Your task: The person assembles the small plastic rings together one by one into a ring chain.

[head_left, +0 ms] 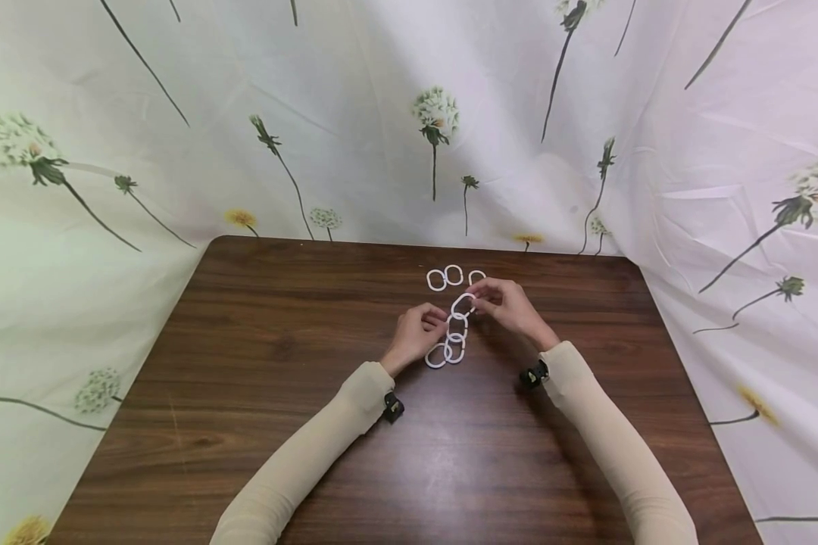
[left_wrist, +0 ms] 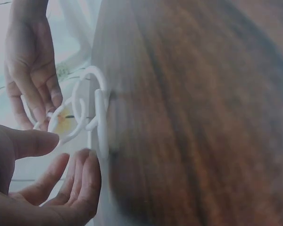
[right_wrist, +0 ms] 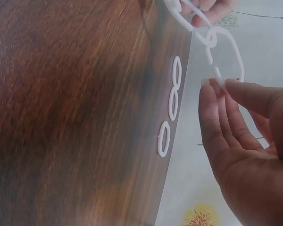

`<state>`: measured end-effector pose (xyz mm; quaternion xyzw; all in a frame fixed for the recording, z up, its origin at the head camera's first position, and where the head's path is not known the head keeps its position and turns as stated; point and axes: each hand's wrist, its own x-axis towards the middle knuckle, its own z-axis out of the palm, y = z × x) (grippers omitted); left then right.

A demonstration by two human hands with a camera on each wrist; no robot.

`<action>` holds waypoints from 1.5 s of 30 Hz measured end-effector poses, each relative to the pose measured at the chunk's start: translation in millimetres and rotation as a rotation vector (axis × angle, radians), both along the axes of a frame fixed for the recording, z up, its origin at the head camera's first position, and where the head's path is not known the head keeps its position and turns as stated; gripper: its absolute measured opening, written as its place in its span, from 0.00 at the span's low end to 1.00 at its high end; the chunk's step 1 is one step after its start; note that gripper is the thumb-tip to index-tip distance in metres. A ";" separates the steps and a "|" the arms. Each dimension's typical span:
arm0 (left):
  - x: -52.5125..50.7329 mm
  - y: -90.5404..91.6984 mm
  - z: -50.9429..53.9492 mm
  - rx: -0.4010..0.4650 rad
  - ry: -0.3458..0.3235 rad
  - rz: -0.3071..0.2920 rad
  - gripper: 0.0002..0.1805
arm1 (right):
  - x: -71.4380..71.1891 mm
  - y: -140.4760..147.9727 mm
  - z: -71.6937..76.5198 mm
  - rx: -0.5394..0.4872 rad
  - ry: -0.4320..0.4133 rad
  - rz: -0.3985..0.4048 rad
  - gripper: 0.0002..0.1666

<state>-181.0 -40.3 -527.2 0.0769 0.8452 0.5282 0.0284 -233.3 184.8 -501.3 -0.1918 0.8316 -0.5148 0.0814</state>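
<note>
Sleeves, head view: Two cream sleeves reach across a dark wood-grain desk, a black device at each wrist.
Chain, head view: White oval links joined in a chain run between two hands, toward the desk's far edge and nearer its right edge than its left; four links can be made out, the lowest angled off to the left.
Left hand, head view: The left hand is at the chain's left side, fingertips beside the middle links.
Right hand, head view: The right hand grips the chain's end link, the one closest to the far edge.
Loose links, head view: Three loose links lie near the far edge, the rightmost partly hidden by the right hand.
Backdrop, head view: A white cloth printed with dandelions hangs beyond the far edge.
Left hand, left wrist view: Closest to the lens, thumb and fingers stand apart, links just past the fingertips; whether they touch, one cannot tell.
Right hand, right wrist view: Thumb and fingertip pinch the end link beside a gap in its side.
Loose links, right wrist view: The three lie in a row along the far edge, two end to end, the third just beside them.
</note>
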 end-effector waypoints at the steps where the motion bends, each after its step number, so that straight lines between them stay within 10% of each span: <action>1: -0.7 0.0 0.8 0.001 0.002 0.005 0.09 | -0.5 -0.2 -0.3 0.003 0.003 0.001 0.13; 14: -10.4 6.0 9.6 0.005 0.044 0.053 0.09 | 7.1 -8.5 16.4 -0.025 -0.041 0.017 0.16; 45: -17.8 14.6 9.2 0.086 0.055 0.065 0.08 | -2.8 -4.3 -3.0 -0.022 0.017 -0.019 0.18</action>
